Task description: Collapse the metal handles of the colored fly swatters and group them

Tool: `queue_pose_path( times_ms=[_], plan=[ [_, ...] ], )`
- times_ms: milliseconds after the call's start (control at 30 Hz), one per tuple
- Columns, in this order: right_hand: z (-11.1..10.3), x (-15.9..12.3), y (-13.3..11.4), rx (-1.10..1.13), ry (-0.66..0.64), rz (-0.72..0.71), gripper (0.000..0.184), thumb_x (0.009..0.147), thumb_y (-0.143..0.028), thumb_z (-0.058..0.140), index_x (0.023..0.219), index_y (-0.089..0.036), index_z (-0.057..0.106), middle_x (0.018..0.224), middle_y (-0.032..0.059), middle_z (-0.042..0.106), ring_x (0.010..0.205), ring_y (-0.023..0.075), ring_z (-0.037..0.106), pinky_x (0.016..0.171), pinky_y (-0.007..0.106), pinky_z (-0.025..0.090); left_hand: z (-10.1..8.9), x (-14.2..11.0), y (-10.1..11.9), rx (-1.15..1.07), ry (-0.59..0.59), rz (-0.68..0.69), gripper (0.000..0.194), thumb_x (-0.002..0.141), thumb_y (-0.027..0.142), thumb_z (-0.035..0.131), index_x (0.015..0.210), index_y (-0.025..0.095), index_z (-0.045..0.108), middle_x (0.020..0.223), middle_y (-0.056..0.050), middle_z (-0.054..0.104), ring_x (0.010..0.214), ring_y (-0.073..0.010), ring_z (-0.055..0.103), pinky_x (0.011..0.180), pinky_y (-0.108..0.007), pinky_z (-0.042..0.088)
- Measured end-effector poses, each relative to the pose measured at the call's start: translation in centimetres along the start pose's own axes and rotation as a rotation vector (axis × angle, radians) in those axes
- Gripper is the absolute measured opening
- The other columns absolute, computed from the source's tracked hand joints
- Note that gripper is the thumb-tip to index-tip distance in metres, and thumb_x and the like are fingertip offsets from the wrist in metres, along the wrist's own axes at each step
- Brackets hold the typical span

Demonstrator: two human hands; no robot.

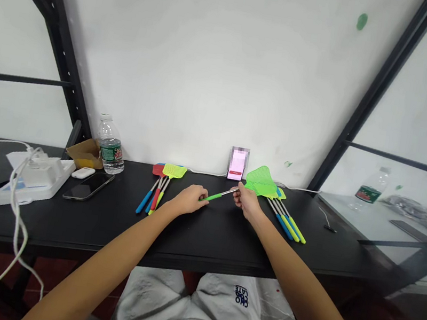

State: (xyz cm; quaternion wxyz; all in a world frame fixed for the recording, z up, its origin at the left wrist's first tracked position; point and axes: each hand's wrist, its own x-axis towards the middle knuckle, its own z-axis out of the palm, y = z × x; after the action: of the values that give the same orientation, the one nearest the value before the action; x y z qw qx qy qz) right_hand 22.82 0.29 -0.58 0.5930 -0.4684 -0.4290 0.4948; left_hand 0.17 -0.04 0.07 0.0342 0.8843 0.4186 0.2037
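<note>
A green fly swatter (213, 197) is stretched between my two hands above the black table. My left hand (190, 199) is closed around the end of its green handle. On the metal rod near the swatter's mesh head, my right hand (246, 200) grips with bent fingers. The green mesh head (260, 180) is beyond my right hand, over the heads of a right-hand group of fly swatters (287, 227) with blue and yellow handles. Left of my left hand lies another group of fly swatters (156, 198), with blue, red and yellow-green handles; their heads overlap.
A lit phone (237, 165) leans against the wall at the back. On the left are a water bottle (111, 152), a small cardboard box (85, 155), a white case (83, 173), a dark phone (89, 186) and a power strip (42, 181) with cables. A glass panel (403, 212) stands right.
</note>
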Motion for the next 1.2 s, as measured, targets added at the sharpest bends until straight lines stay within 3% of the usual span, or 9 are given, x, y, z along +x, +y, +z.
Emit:
queue_pose_path(
  times_ms=[800,1200],
  plan=[
    [-0.5,0.5,-1.3,0.09,0.172,-0.106,0.037,0.09,-0.041,0.053,0.067,-0.013,0.059,0.051,-0.005,0.039,0.037,0.0037,0.033,0.034,0.017,0.018,-0.4,0.3,0.6,-0.021,0.018,-0.02,0.032,0.09,0.044,0.051,0.081,0.02,0.071,0.08,-0.005,0.068,0.074,-0.0173,0.06,0.064,-0.026,0.038],
    [-1.1,1.1,-1.5,0.128,0.178,-0.156,0.045,0.088,-0.053,0.055,0.066,-0.015,0.056,0.048,-0.0067,0.033,0.037,0.0044,0.032,0.033,0.018,0.019,-0.5,0.7,1.2,-0.282,-0.082,-0.035,0.039,0.088,0.047,0.049,0.074,0.017,0.07,0.069,-0.003,0.068,0.065,-0.0151,0.059,0.062,-0.024,0.039]
  ],
)
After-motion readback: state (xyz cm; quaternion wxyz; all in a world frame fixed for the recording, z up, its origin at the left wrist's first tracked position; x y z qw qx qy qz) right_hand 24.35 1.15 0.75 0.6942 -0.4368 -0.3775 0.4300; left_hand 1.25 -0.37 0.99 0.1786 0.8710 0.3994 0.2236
